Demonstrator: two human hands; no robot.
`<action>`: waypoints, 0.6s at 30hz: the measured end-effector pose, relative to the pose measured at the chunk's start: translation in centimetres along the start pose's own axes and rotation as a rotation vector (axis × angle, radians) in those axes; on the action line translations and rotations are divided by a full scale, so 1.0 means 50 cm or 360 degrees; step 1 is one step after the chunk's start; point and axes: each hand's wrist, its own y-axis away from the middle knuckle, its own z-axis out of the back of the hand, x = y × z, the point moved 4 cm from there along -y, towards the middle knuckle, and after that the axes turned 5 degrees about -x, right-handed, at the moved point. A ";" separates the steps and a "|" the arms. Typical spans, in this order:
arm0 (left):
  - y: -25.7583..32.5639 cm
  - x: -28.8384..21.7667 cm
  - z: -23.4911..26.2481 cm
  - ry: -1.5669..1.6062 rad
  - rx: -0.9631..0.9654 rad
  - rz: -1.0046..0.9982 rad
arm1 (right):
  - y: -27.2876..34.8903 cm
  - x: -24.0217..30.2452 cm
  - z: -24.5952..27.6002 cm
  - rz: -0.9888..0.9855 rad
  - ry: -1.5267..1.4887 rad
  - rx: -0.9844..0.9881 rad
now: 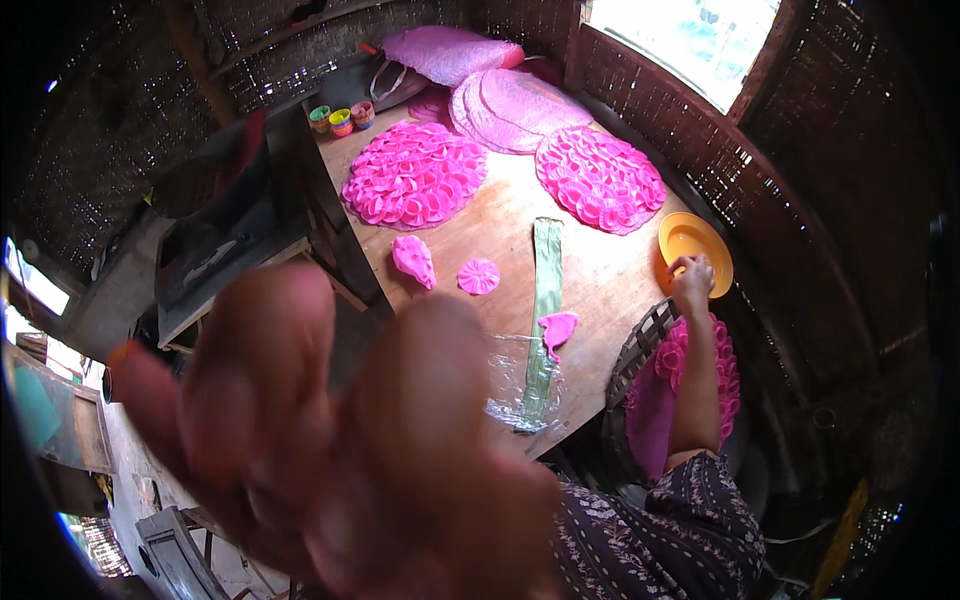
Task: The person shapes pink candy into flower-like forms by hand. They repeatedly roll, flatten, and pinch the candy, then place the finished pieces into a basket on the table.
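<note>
My left hand is very close and blurred in the lower left, its fingers apart and nothing visible in them. It hides part of the table's near side. My right hand reaches over the near rim of an orange-yellow plastic bowl, fingers bent and drawn together inside it. What they pinch, if anything, cannot be made out. On the wooden table lie a soft pink lump and a small pleated pink disc. Another limp pink piece rests on a long green strip, beside crumpled clear plastic.
Two ruffled pink rounds lie farther back, before flat pink sheets and a pink bundle. Three small coloured cups stand at the far left corner. A dark woven basket holding pink ruffled material stands beside my right forearm.
</note>
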 end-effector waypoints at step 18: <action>0.375 0.296 0.562 -0.0397 -0.1316 0.0432 | 0.498 0.487 0.062 0.1566 -0.1308 0.0559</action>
